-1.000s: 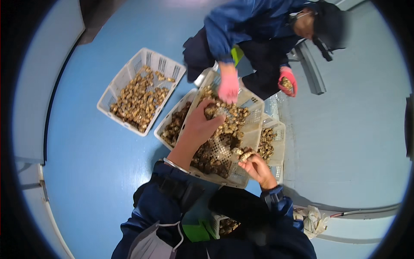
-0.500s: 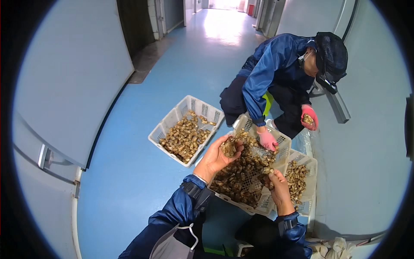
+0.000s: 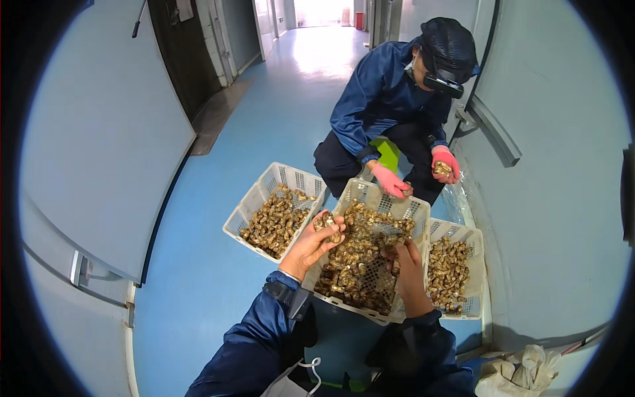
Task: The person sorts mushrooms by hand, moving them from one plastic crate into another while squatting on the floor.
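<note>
My left hand (image 3: pixel 312 243), palm up with curled fingers, holds several brown-and-cream mushroom-like pieces (image 3: pixel 329 228) above the left side of the middle white plastic crate (image 3: pixel 413 210). More of the same pieces (image 3: pixel 354 248) lie in a loose layer in this crate, with its perforated bottom showing in places. Over the crate's right side is my right hand (image 3: pixel 410 274), back toward me. Its fingers are closed on brown pieces (image 3: pixel 393 253), partly hidden by the hand.
White crates with similar pieces stand at left (image 3: pixel 245 205) and right (image 3: pixel 473 264). Across the middle crate a co-worker (image 3: pixel 397 99) in pink gloves squats, holding pieces in both hands. Walls (image 3: pixel 99 132) flank the blue floor (image 3: pixel 192 264). A pale bag (image 3: pixel 519 374) lies lower right.
My left hand has lowered toward the crate. My right hand has moved inward over the pieces. The co-worker's nearer glove has lifted from the crate's contents to its far rim. The view has shifted.
</note>
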Available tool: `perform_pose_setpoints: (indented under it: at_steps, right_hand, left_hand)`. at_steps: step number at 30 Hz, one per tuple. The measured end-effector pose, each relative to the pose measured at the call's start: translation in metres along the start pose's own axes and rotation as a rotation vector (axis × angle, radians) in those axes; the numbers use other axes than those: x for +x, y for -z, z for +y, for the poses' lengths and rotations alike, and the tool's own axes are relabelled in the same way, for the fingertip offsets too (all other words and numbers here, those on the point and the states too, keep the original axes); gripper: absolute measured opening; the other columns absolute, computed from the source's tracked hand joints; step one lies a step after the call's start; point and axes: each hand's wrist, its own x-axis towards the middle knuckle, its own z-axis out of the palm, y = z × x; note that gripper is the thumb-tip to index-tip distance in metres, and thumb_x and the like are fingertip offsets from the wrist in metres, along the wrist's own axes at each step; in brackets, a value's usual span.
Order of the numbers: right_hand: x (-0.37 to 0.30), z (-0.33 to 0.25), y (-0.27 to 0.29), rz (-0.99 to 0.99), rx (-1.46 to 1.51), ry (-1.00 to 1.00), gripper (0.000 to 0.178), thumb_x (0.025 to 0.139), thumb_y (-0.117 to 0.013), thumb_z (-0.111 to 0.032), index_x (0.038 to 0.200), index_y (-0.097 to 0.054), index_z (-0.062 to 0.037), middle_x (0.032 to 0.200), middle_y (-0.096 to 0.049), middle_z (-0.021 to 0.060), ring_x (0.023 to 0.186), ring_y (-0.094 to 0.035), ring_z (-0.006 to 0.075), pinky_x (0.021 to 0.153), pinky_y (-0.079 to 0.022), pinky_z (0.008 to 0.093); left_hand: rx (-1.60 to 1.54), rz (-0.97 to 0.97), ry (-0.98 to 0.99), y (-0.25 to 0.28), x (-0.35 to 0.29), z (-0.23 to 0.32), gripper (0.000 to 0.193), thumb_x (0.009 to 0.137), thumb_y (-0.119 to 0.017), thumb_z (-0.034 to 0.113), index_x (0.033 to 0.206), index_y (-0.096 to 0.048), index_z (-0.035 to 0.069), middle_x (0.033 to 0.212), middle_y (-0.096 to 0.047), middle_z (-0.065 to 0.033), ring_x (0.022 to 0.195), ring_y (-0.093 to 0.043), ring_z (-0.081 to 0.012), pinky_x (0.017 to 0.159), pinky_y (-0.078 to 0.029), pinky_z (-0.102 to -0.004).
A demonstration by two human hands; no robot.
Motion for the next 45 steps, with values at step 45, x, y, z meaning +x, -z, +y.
perform_pose_setpoints:
  at_steps: [45]
  right_hand:
    - [-0.011,0.013,0.004,-0.173,0.422,-0.242,0.033,0.098,-0.047,-0.034,0.102,-0.056,-0.0022,0.093,-0.053,0.0048,0.084,-0.056,0.0158,0.066,-0.047,0.028]
  left_hand:
    - [0.615,-0.013,-0.452,-0.072,-0.028,-0.059,0.031,0.087,-0.062,0.0,0.117,-0.053,-0.003,0.107,-0.067,-0.0144,0.093,-0.062,-0.0113,0.078,-0.051,-0.023]
